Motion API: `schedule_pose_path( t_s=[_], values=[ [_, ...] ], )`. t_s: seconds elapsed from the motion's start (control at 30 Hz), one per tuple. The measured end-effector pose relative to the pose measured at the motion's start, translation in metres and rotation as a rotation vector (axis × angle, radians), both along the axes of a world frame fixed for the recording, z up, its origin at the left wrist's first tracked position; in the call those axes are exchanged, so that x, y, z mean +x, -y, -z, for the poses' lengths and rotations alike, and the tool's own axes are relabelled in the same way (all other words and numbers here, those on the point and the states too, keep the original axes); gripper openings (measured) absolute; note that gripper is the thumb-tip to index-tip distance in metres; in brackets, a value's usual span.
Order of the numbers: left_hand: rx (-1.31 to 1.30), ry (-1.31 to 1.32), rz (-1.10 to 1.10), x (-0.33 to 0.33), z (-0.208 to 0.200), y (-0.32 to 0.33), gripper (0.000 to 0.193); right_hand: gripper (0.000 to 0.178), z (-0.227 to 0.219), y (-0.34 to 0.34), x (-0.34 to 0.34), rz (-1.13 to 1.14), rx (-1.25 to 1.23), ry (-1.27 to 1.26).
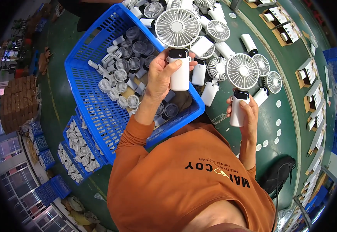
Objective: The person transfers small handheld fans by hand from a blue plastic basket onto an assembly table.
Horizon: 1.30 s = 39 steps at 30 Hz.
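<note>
My left hand [161, 75] is closed round a white handheld fan [180, 79], its thumb lying just under the black display panel. The round grille of that fan points away from me, above the blue crate's right rim. Farther right, my right hand [248, 116] grips a second white handheld fan [236, 114] by its handle, thumb along the side. Its display panel is dark and its grille faces up. Beyond both hands lies a pile of loose white fans [218, 31] on the green bench, several near my right hand.
A large blue crate [95, 91], part filled with white fans, stands at my left. More blue crates [83, 149] of white parts are lower left. Open boxes [307, 71] line the right side. A black bag [280, 172] lies near my right elbow. Small white discs [278, 122] dot the green surface.
</note>
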<state>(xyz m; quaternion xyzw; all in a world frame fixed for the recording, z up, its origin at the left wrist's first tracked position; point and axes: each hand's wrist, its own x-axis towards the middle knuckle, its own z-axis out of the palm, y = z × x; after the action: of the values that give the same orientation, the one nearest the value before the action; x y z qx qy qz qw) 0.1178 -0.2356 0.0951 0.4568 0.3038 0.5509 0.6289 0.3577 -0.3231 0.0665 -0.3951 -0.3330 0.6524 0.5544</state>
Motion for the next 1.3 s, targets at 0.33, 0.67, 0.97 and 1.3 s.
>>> schedule_pose_path(
  t_s=[0.33, 0.67, 0.97, 1.3],
  values=[
    [-0.01, 0.018, -0.011, 0.001, -0.001, 0.001, 0.038, 0.037, 0.001, 0.0, 0.0, -0.013, -0.015, 0.005],
    [-0.008, 0.046, -0.001, 0.005, -0.001, -0.003, 0.037, 0.036, 0.005, -0.006, 0.001, -0.026, -0.004, -0.002],
    [-0.048, 0.075, 0.004, 0.014, 0.025, -0.006, 0.037, 0.033, 0.005, -0.017, -0.008, 0.014, 0.001, 0.052],
    [-0.11, 0.029, -0.032, 0.055, 0.051, -0.028, 0.068, 0.065, -0.013, -0.081, -0.078, 0.065, 0.705, 1.145]
  ],
)
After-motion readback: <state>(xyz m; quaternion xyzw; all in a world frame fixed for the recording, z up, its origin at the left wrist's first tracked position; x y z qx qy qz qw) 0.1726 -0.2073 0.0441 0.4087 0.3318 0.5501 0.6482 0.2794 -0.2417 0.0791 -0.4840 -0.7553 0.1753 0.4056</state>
